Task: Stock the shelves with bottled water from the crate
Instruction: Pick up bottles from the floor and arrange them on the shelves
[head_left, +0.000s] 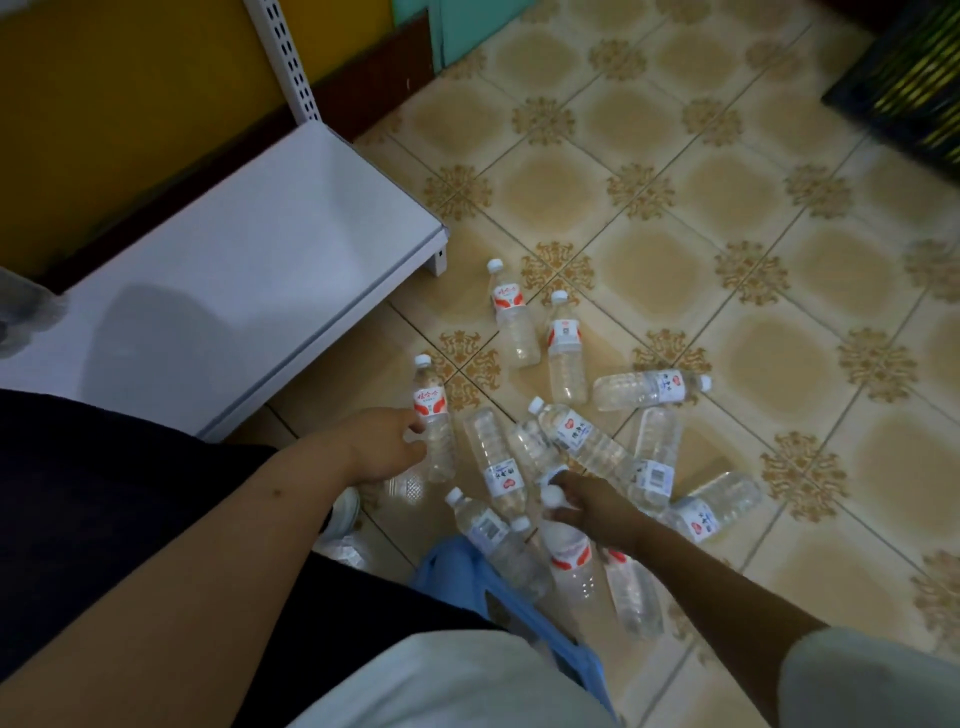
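**Two bottles in hand, shelf bare**

Nearest me, a pale trouser leg and a blue cloth or bag fill the bottom of the view. Just past them both hands are down among the bottles on the tiled floor.

The right hand has its grip curled round the neck end of a red-labelled bottle, just under the white cap. The left hand has fingers and thumb wrapped round the body of another bottle, below its label. I cannot tell whether that one stands or lies.

To do this step well, I judge each bottle should come straight up out of the heap, since several overlap and would roll if nudged. The neck hold looks loose for a full bottle, so I would shift it down to the body before carrying. Then swing left and stand both bottles well back on the white shelf, which sits just beside the left arm.

Counted: two hands, each holding one bottle. I make out eleven bottles plainly, all on the floor and none on the shelf; one or two more may hide in the overlap and under the left hand. One shelf board and one perforated upright show. One dark crate sits far off at the top right, well apart from the bottles.
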